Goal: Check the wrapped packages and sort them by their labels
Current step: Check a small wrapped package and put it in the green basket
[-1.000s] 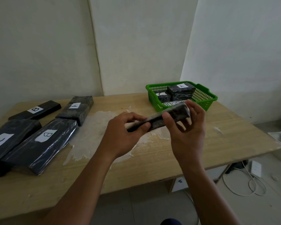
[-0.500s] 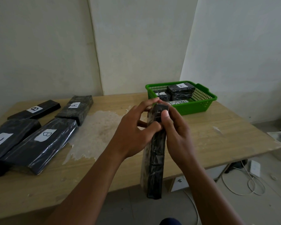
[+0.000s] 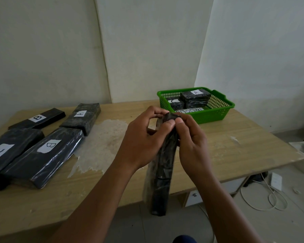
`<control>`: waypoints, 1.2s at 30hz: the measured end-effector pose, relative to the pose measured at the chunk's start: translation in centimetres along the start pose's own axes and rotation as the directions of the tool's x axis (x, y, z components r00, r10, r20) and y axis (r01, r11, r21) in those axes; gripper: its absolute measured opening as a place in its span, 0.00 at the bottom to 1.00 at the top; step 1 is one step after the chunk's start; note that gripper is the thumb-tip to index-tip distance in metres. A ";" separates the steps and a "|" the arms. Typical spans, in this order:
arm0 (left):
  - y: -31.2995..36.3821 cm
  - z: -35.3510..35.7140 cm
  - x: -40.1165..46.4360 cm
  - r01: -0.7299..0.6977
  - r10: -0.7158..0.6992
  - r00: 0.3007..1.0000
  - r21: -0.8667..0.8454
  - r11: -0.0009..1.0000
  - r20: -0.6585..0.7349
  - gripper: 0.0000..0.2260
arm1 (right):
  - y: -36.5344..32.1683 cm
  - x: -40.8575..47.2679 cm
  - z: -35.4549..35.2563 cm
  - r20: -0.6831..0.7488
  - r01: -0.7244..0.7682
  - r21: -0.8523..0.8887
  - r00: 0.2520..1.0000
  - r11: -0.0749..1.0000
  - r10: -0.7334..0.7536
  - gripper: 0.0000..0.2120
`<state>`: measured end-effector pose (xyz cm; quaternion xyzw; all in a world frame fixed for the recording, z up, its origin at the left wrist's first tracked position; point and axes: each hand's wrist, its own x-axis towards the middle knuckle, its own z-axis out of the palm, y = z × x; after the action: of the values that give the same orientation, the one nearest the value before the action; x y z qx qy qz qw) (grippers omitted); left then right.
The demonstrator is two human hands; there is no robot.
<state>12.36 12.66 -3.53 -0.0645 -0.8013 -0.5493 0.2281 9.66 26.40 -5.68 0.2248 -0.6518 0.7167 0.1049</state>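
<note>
A long black wrapped package [image 3: 161, 176] hangs upright in front of me, its lower end below the table's front edge. My left hand [image 3: 142, 139] and my right hand [image 3: 189, 142] both pinch its top end; no label shows on it. On the left of the table lie four black packages: a slim one marked B [image 3: 37, 118], one marked A [image 3: 81, 118], a large one marked B [image 3: 42, 155] and one marked C [image 3: 9, 151]. A green basket [image 3: 216, 111] at the back right holds packages marked A [image 3: 195, 97] and C [image 3: 175, 103].
The wooden table [image 3: 235, 148] has a patch of torn film stuck on its middle [image 3: 102, 144]. White walls close off the back. On the floor to the right lie white cables [image 3: 263, 199] and a power adapter [image 3: 275, 181].
The package was held level between both hands a second ago. It has swung down to hang upright, and both hands now grip its top end.
</note>
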 end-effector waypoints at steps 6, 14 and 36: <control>-1.0 -0.8 0.3 0.138 -0.140 0.988 -0.039 0.990 -0.061 0.22 | -0.1 0.3 -0.5 -0.156 -0.054 0.000 0.986 0.999 0.054 0.16; -0.7 -1.1 0.2 0.120 -0.123 0.991 -0.063 0.991 -0.049 0.15 | -0.2 -0.3 -0.3 -0.049 -0.060 0.086 0.997 0.994 0.065 0.16; 0.2 -1.6 0.6 0.151 -0.157 0.988 -0.252 0.956 -0.004 0.01 | -1.3 0.3 -0.9 0.049 -0.129 0.119 0.991 0.984 0.124 0.10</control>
<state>12.41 11.21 -2.65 -0.0234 -0.7251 -0.6631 0.1844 9.75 27.44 -4.43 0.2035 -0.6219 0.7555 0.0317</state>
